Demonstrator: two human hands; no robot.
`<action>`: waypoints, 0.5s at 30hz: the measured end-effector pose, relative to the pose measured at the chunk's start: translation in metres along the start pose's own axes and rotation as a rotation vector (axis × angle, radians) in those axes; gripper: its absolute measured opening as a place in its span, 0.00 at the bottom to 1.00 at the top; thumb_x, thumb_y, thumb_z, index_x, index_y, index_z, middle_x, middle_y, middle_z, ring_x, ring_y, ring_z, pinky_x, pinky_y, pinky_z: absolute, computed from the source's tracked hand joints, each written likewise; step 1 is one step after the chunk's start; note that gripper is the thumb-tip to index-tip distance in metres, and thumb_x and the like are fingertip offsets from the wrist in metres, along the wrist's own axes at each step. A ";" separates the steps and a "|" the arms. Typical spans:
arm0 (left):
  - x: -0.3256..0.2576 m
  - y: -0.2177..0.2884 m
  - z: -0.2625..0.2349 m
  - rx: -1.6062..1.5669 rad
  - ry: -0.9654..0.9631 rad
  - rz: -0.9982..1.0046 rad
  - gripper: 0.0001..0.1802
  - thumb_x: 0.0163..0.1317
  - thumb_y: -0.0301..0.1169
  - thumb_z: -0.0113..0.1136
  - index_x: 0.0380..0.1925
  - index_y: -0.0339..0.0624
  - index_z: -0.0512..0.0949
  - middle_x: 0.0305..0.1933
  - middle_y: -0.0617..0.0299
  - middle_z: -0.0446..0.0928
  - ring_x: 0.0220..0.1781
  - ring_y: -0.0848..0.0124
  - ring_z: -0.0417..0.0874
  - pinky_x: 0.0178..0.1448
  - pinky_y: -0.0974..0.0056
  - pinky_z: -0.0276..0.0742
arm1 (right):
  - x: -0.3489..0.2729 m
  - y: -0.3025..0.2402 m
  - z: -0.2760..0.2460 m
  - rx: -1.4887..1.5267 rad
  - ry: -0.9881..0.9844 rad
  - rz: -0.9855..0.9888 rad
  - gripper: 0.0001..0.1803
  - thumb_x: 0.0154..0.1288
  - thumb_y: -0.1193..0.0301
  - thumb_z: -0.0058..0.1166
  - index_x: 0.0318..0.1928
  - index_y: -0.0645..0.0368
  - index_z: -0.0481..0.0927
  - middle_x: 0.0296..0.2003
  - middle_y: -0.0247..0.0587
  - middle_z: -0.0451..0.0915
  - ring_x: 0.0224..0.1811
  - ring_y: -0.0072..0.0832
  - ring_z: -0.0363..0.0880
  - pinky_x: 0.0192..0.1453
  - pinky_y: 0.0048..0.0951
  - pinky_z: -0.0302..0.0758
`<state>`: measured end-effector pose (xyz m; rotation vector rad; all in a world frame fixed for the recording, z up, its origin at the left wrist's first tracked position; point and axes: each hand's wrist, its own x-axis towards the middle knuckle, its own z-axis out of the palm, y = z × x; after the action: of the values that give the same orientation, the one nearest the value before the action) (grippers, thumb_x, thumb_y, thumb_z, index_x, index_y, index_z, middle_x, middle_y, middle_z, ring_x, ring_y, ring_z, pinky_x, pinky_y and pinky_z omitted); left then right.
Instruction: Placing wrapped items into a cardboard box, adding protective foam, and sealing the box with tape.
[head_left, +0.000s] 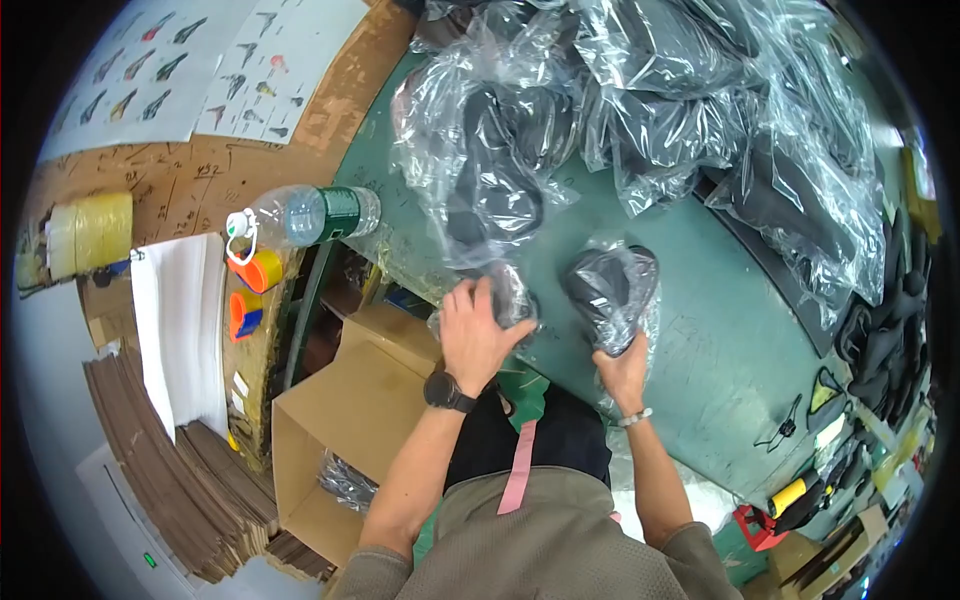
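Observation:
My right hand (624, 372) grips the narrow end of a black bicycle saddle (608, 285) in a clear plastic bag, over the green table (690, 345). At the table's near edge, my left hand (474, 335) is closed over another clear-bagged dark item (513, 300), apparently a saddle too; the hand hides much of it. Just beyond my left hand lies a larger bagged black saddle (492, 190). A heap of bagged black saddles (680, 130) covers the far side of the table.
An open cardboard box (345, 400) with bagged goods inside stands left of my legs. A plastic bottle (305, 215) lies at the table's left edge. Flat cardboard sheets (175, 460) are stacked farther left. Black parts (885, 340) and a yellow-handled tool (788, 497) lie at the right.

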<state>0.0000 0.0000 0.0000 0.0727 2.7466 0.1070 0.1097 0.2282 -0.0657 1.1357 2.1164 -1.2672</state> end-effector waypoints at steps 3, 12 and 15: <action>0.004 -0.022 0.031 -0.700 0.163 -0.205 0.36 0.60 0.49 0.71 0.61 0.36 0.73 0.57 0.56 0.79 0.49 0.62 0.82 0.51 0.58 0.77 | -0.035 0.015 0.016 -0.118 0.081 -0.098 0.48 0.43 0.66 0.68 0.66 0.71 0.62 0.58 0.63 0.71 0.61 0.54 0.73 0.65 0.44 0.69; 0.038 -0.013 0.076 -2.016 0.202 -0.846 0.13 0.56 0.36 0.67 0.34 0.37 0.83 0.31 0.62 0.81 0.31 0.70 0.79 0.38 0.61 0.76 | 0.005 0.024 0.020 0.019 -0.175 -0.361 0.45 0.51 0.69 0.66 0.67 0.76 0.61 0.57 0.59 0.74 0.57 0.45 0.74 0.66 0.41 0.69; -0.040 -0.003 0.063 -2.231 0.065 -0.735 0.13 0.56 0.34 0.64 0.38 0.39 0.81 0.33 0.65 0.79 0.37 0.72 0.79 0.45 0.64 0.76 | 0.019 0.068 -0.025 0.253 -0.191 -0.339 0.35 0.62 0.67 0.60 0.67 0.71 0.65 0.56 0.49 0.76 0.54 0.37 0.76 0.60 0.38 0.73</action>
<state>0.0613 -0.0016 -0.0427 -1.3261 1.0649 2.4396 0.1550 0.2751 -0.1022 0.7274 2.1057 -1.7624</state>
